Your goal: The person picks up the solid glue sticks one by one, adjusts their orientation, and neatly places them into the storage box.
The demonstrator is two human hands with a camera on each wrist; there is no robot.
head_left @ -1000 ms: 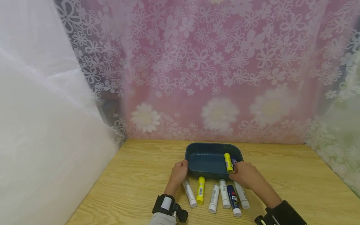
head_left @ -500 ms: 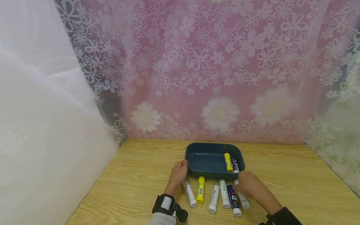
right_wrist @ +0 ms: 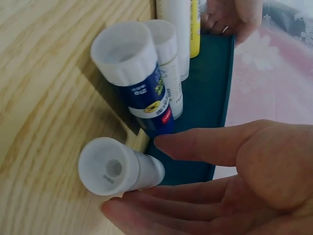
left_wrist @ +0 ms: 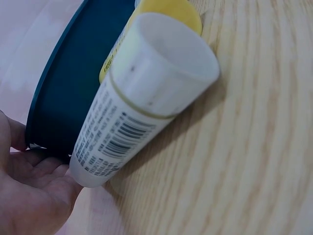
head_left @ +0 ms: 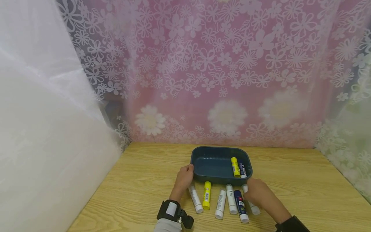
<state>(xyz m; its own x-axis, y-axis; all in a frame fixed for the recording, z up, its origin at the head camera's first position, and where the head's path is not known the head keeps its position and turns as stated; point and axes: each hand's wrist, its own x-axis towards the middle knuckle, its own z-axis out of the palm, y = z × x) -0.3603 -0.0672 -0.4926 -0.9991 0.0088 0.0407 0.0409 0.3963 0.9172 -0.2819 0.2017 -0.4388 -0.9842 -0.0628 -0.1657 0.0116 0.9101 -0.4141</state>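
My left hand [head_left: 184, 178] grips the left front corner of a dark blue-green tray [head_left: 211, 167], its thumb on the rim and fingers below in the left wrist view. At the tray's right front corner, my right hand [head_left: 259, 192] reaches around a white glue stick [head_left: 255, 210]. The right wrist view shows the thumb [right_wrist: 200, 145] clear of this stick [right_wrist: 120, 166], while straight fingers [right_wrist: 171, 208] lie against its lower side. Inside the tray, at its right end, lie a yellow glue stick [head_left: 235, 167] and a dark blue one [head_left: 242, 170].
In front of the tray several glue sticks lie on the wooden table [head_left: 139, 193]: a yellow one [head_left: 207, 195], a dark blue one [head_left: 241, 206] and white ones [head_left: 221, 204]. A flowered pink curtain [head_left: 226, 64] hangs behind; white sheeting [head_left: 49, 129] stands at left.
My right hand has left the dark blue glue stick inside the tray and moved down to the rightmost white one. That white stick's near end has shifted slightly right. The left hand stays put.
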